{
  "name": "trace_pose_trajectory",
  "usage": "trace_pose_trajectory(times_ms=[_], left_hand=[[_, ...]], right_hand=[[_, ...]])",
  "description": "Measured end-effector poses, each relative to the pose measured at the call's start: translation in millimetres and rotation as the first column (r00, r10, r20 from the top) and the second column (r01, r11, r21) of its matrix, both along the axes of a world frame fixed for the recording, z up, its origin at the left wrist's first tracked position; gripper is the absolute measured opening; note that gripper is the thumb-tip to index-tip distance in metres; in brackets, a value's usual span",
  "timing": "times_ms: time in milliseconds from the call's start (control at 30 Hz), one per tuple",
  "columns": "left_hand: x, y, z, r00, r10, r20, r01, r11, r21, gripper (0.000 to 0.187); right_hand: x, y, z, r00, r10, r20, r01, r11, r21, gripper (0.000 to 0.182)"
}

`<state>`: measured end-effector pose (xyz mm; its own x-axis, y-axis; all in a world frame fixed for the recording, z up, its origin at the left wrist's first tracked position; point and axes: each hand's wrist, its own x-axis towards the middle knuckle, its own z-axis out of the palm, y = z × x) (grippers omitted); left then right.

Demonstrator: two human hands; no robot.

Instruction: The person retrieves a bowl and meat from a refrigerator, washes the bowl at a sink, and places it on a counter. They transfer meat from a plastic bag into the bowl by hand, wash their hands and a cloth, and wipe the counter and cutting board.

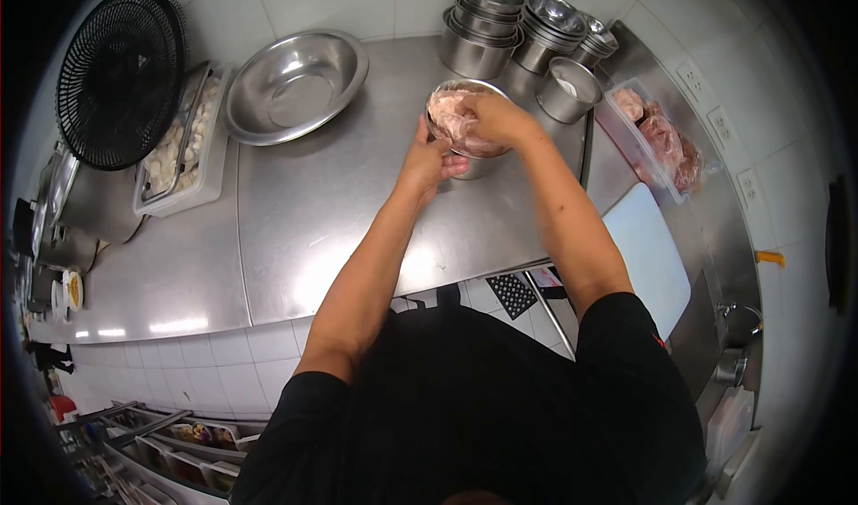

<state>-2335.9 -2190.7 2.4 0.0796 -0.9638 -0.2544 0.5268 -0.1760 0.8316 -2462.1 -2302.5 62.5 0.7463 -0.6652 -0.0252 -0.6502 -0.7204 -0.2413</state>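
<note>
Pale pink raw meat, partly in clear plastic, fills the top of a round metal pot on the steel counter. My right hand reaches over the rim from the right, with its fingers curled into the meat; the fingertips are partly hidden. Against the near left side of the pot is my left hand, its thumb up along the side and its fingers bent across the front, steadying it.
A wide steel bowl stands left on the counter, near a plastic tub of pale pieces and a black fan. Stacked metal pots stand behind. Right are a bin of bagged meat and a white cutting board.
</note>
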Motion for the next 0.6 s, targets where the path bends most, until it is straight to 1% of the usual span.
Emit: trace_pose_trajectory(times_ms=[67,167,267,300,400,433,467,533,600], left_hand=[[-0.9,3.1,5.1,1.0,0.019,0.019,-0.02,1.0,0.022,0.068],[0.8,-4.1,-4.4,1.0,0.028,0.007,-0.028,0.999,-0.04,0.082],[1.9,-12.3,-0.6,0.999,0.045,0.028,-0.045,0.999,-0.006,0.079],[3.9,-17.5,1.0,0.998,0.03,0.053,-0.03,1.0,-0.005,0.077],[8.5,-39.9,4.4,0.994,0.0,0.108,-0.001,1.0,0.002,0.07],[7.8,-49.4,4.6,0.993,0.0,0.115,-0.001,1.0,0.008,0.066],[6.7,-59.1,5.2,0.992,0.001,0.125,-0.002,1.0,0.013,0.062],[4.7,-80.8,2.5,0.993,-0.003,0.12,0.002,1.0,0.01,0.061],[3.7,-103.5,0.1,0.991,-0.014,0.131,0.012,1.0,0.014,0.061]], right_hand=[[-8.8,2.2,11.6,0.997,-0.039,0.061,0.034,0.996,0.086,0.051],[-28.0,-5.9,30.1,0.936,-0.204,0.286,0.108,0.942,0.318,0.05],[-63.1,-31.3,14.8,0.801,-0.342,0.491,0.168,0.916,0.365,0.041],[-76.0,-33.0,11.2,0.777,-0.349,0.524,0.18,0.921,0.347,0.039],[-114.8,-30.2,5.8,0.686,-0.423,0.592,0.264,0.903,0.339,0.039],[-127.2,-28.6,5.0,0.66,-0.482,0.576,0.31,0.873,0.376,0.039],[-142.1,-32.0,-2.6,0.652,-0.486,0.582,0.31,0.871,0.38,0.04],[-172.6,-40.6,-21.1,0.633,-0.49,0.599,0.306,0.87,0.388,0.04],[-201.8,-39.8,-29.3,0.593,-0.545,0.593,0.301,0.833,0.464,0.039]])
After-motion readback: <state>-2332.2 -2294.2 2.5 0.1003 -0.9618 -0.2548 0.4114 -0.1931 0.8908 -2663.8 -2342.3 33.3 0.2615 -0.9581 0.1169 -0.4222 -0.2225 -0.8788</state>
